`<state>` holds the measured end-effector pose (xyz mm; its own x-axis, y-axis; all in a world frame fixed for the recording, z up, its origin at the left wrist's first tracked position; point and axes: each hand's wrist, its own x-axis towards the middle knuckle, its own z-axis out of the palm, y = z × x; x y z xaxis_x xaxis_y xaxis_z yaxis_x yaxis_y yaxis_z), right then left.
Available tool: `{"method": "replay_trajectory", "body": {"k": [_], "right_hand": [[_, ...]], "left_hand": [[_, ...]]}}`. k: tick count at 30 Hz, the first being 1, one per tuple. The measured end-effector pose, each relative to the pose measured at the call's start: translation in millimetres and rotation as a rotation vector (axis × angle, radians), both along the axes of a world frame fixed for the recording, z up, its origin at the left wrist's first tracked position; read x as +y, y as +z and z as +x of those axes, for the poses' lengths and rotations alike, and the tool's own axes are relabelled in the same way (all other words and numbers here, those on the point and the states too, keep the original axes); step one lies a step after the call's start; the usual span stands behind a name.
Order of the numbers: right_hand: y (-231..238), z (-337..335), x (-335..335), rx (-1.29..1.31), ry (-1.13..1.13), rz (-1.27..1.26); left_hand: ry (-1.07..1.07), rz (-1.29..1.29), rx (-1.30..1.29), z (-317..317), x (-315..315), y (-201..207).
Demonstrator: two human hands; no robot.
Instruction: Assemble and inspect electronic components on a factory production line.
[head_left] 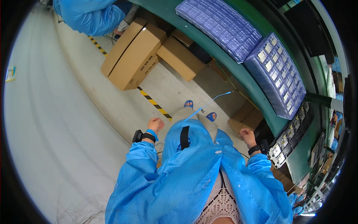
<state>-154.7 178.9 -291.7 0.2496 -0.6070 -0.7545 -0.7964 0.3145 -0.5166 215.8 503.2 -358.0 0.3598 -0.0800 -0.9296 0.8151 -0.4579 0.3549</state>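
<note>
My left hand hangs beside my body, its fingers loosely curled, with nothing seen in it. A blue strap and a dark wrist device circle that wrist. My right hand is likewise curled and appears empty, near the green workbench but apart from it. Another dark device sits on the right wrist. Nearest to this hand on the bench is a row of black fixtures holding small white and metallic parts. A blue cord runs from my lap toward the bench.
Two stacks of clear bluish compartment trays stand on the bench: one farther off, one with pale parts. Cardboard boxes occupy the floor ahead, beside striped tape. A person in a blue coat is at far left.
</note>
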Motion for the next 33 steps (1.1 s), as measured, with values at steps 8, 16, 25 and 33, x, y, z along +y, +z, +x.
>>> {"method": "replay_trajectory", "body": {"k": [8,16,25,33], "right_hand": [[17.6,5.8,-30.2,-0.02,-0.043,0.042],[2.0,-37.8,-53.9,-0.201,-0.031,0.077],[10.7,-59.7,-45.6,-0.197,-0.034,0.079],[12.7,-107.9,-31.2,-0.001,0.214,0.008]], "left_hand": [[0.044,0.047,0.018,-37.9,-6.4,0.5],[0.069,-0.104,-0.117,-74.6,-53.8,16.0],[-0.03,-0.107,-0.099,-116.6,-67.8,-8.4],[0.071,-0.23,-0.136,-113.8,-92.2,-43.0]]}}
